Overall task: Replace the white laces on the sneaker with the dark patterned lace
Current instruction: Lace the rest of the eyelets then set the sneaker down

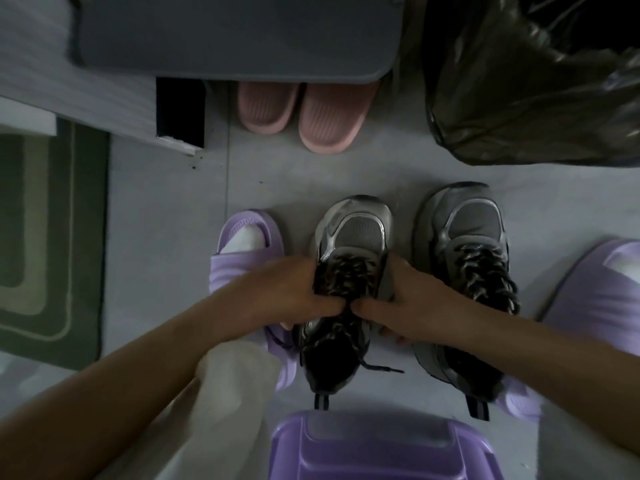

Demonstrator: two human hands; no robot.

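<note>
Your left hand point(298, 292) and right hand point(405, 303) meet over the sneaker point(356, 230), fingers curled, each pinching the dark lace point(346, 275). The sneaker's on the floor point(346, 174), just left of its mate point(467, 230).

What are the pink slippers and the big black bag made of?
The pink slippers look like soft moulded foam or rubber: matte, one piece, with ribbed tops. The black bag looks like thin plastic film: shiny, crinkled folds catch the light.
</note>
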